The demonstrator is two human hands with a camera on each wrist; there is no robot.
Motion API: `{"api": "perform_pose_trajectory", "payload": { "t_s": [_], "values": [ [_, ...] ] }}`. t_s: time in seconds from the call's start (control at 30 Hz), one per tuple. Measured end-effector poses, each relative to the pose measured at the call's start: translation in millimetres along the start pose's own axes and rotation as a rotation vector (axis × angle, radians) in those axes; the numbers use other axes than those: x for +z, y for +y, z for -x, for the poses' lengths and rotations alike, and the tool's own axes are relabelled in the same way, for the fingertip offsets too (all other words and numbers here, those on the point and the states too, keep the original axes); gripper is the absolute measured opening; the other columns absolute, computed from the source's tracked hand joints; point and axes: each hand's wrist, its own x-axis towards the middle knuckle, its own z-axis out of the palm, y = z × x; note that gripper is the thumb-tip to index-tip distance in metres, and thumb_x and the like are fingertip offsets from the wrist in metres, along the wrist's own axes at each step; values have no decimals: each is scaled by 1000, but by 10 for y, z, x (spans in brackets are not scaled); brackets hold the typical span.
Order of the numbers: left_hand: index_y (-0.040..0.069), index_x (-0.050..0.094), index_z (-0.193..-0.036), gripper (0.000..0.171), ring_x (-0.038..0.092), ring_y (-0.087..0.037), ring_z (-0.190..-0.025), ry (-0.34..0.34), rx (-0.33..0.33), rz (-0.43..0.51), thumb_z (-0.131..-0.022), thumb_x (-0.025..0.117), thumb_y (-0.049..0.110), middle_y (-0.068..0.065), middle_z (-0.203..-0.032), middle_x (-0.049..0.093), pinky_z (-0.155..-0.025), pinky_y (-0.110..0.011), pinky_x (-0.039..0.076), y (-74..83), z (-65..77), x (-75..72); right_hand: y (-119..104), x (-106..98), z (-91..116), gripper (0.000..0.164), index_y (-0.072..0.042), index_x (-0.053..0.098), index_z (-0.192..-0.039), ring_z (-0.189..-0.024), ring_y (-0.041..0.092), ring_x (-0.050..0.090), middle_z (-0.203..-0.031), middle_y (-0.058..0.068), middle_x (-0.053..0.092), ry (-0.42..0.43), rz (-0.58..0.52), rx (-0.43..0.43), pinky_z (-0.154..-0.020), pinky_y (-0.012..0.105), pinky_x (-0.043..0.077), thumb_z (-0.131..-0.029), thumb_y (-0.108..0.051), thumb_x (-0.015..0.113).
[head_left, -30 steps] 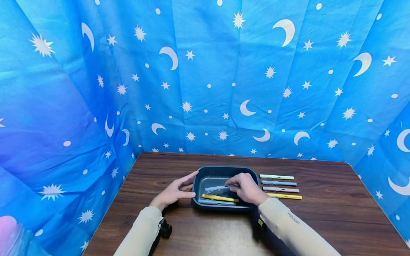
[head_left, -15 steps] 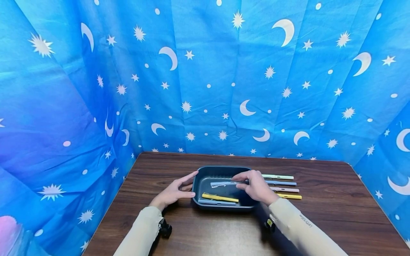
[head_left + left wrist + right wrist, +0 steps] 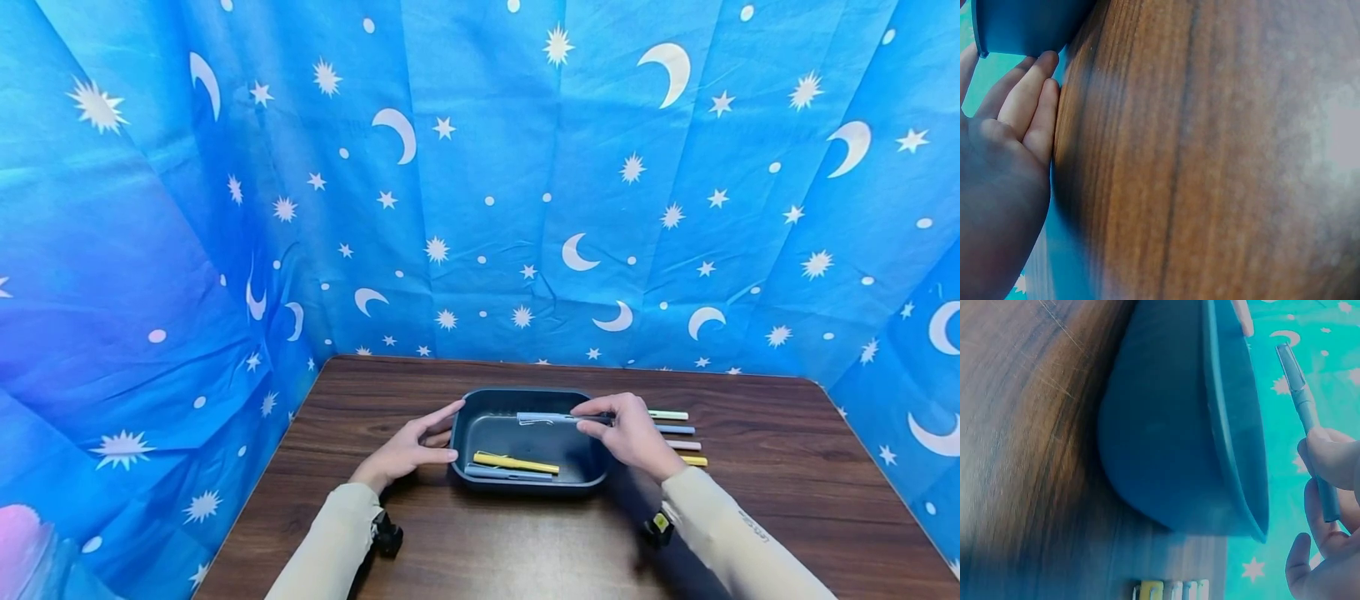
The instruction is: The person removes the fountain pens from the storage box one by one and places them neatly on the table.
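Note:
My right hand (image 3: 630, 433) pinches a light blue-grey pen (image 3: 542, 418) near one end, between thumb and fingers. That pen lies almost level over the right part of a dark tray (image 3: 525, 485); in the right wrist view the pen (image 3: 1304, 406) shows above the tray's rim, its clip end pointing away from the hand. Inside the tray, a yellow pen (image 3: 517, 462) and another blue-grey pen (image 3: 498, 474) lie side by side along the near wall. My left hand (image 3: 405, 452) has its fingers spread straight against the tray's left side.
Right of the tray several pens lie in a row on the wooden table (image 3: 360, 383): light green (image 3: 669, 415), blue (image 3: 677, 430), pinkish (image 3: 686, 446) and yellow (image 3: 696, 460), all partly behind my right hand. A blue curtain (image 3: 480, 167) with moons and stars hangs behind the table.
The right hand has raised the blue-grey pen from within the tray and carried it to the right. It now covers more of the pen row. The left hand stays put.

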Motion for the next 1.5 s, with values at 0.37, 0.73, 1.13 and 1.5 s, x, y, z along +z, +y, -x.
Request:
{"api": "perform_pose_trajectory", "payload": {
  "t_s": [0.37,0.73,1.13,1.5],
  "values": [
    [38,35,-164,78,39,-33,-153,-2,6,11,-99,75,18,4,-172,29,-123,-57,33,3,1,0,90,-241,115,17,-14,83,-111,-83,23,70,-111,7,79,40,12,56,-60,27,55,-96,-7,77],
    [39,36,-163,77,41,-34,-152,5,5,8,-99,75,20,5,-172,30,-123,-58,33,17,-17,2,254,-492,281,15,-13,84,-107,-86,21,68,-105,5,80,138,96,69,-61,25,50,-94,-9,80],
    [38,36,-164,77,41,-33,-152,10,6,0,-100,73,14,6,-172,30,-123,-59,32,13,-20,13,509,-687,571,16,-12,84,-109,-87,9,70,-107,7,80,215,165,63,-65,23,51,-93,-8,80],
    [39,37,-164,77,42,-34,-151,10,-4,5,-100,73,15,4,-172,29,-122,-58,34,-10,-9,4,694,-746,790,15,-13,84,-104,-90,-3,67,-104,7,80,243,175,83,-67,22,55,-90,-7,82]
  ]
}}
